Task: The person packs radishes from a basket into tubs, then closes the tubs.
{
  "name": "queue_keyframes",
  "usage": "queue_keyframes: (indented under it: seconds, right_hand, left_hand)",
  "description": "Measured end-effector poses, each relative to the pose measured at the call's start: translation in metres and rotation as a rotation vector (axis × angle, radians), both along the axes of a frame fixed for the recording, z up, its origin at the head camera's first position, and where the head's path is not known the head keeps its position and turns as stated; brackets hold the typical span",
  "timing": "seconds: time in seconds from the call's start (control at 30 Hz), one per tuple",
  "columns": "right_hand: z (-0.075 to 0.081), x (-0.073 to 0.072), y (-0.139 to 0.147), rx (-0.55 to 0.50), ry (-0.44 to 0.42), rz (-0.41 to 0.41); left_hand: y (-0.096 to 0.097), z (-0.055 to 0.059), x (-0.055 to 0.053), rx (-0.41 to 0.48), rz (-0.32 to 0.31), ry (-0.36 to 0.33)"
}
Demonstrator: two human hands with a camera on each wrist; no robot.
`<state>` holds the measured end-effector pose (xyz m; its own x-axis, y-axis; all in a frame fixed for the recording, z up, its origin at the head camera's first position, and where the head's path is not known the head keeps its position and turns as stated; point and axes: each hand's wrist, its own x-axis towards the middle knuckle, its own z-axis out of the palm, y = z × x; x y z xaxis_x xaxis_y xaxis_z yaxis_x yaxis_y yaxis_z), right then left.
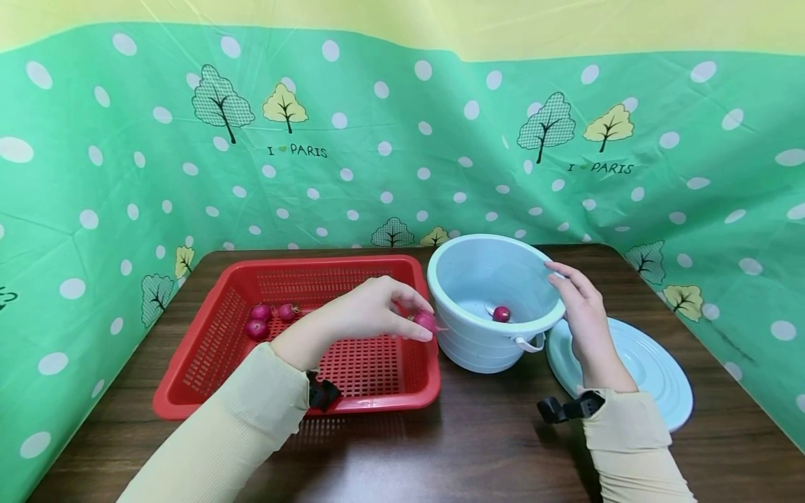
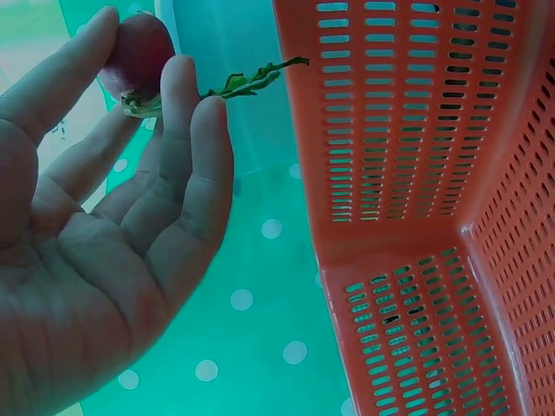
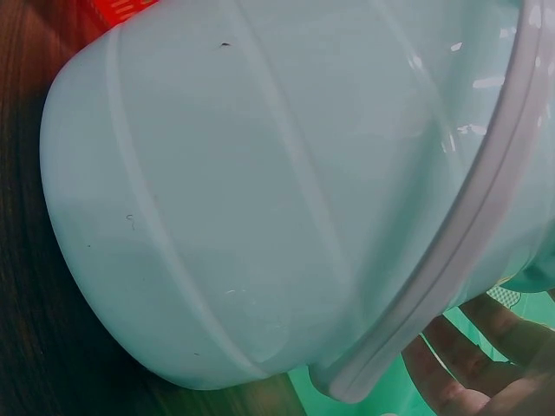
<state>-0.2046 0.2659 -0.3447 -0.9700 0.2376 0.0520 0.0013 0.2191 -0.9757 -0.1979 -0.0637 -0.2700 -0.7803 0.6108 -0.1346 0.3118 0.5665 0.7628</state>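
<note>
My left hand point(image 1: 383, 307) pinches a red radish point(image 1: 425, 321) between thumb and fingertips, above the right side of a red basket point(image 1: 371, 403). In the left wrist view, green leaves point(image 2: 251, 80) trail behind the radish and its round end sits at my fingertips. My right hand point(image 1: 581, 307) rests its fairly straight fingers at the right rim of a light blue bucket point(image 1: 484, 353). A single radish point(image 1: 501, 314) lies at the bottom of the bucket. Several more radishes point(image 1: 257, 329) are grouped in the left part of the basket.
A light blue lid point(image 1: 654, 370) lies on the dark wooden table point(image 1: 478, 440), right of the bucket and partly behind my right forearm. The bucket's handle point(image 1: 531, 343) hangs near its right front. A green dotted cloth point(image 1: 352, 161) hangs behind the table.
</note>
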Motion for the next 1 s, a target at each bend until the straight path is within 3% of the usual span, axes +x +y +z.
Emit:
queue_keyframes:
  seconds: [0.5, 1.0]
  right_hand:
    - [0.0009, -0.0003, -0.0003, 0.010, 0.004, 0.001]
    - [-0.0001, 0.0000, 0.0005, 0.016, 0.000, 0.002]
  left_hand:
    - [0.0004, 0.0028, -0.0026, 0.044, -0.023, 0.005]
    - [0.0051, 0.0081, -0.0043, 0.080, 0.003, 0.003]
